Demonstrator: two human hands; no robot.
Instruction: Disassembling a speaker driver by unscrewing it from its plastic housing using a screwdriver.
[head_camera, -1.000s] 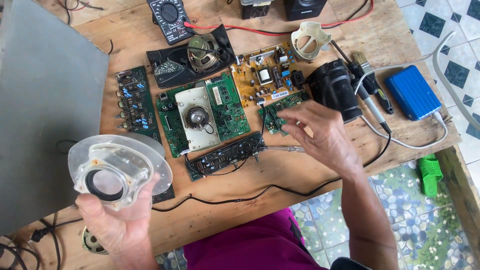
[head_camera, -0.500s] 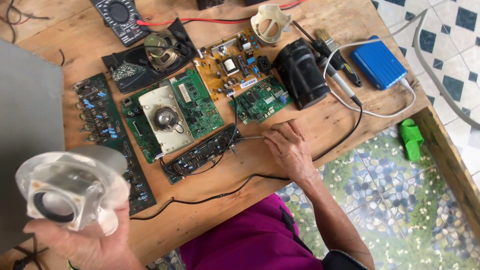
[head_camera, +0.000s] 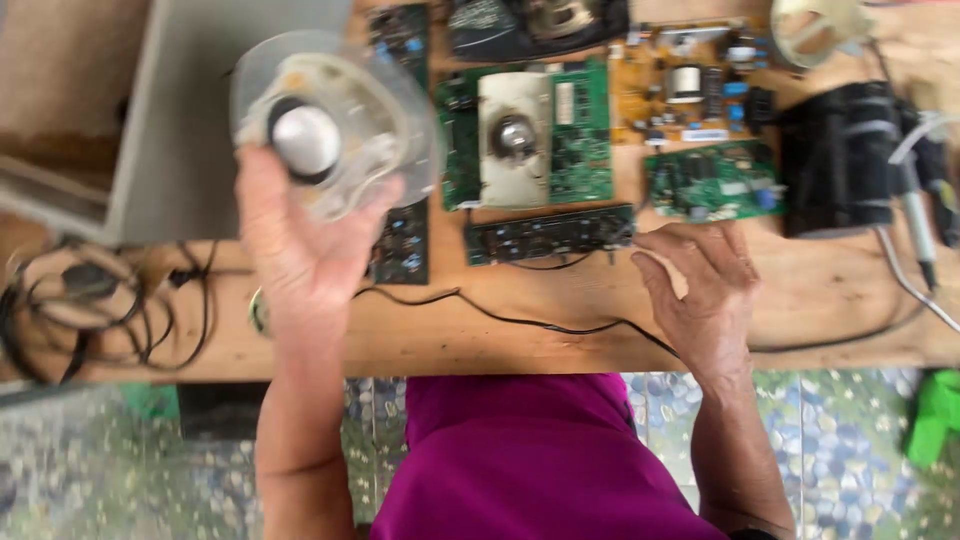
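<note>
My left hand (head_camera: 300, 250) grips the clear housing (head_camera: 335, 125) — I'd keep it level; right hand (head_camera: 705, 290) lies open, empty, on the counter (head_camera: 820, 300) beside the black board (head_camera: 550, 235).

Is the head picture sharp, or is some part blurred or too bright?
Head view: motion blur softens everything; the clear round part in the left hand is smeared, the top right corner of the table is washed out by daylight, and the board details are unreadable.
</note>
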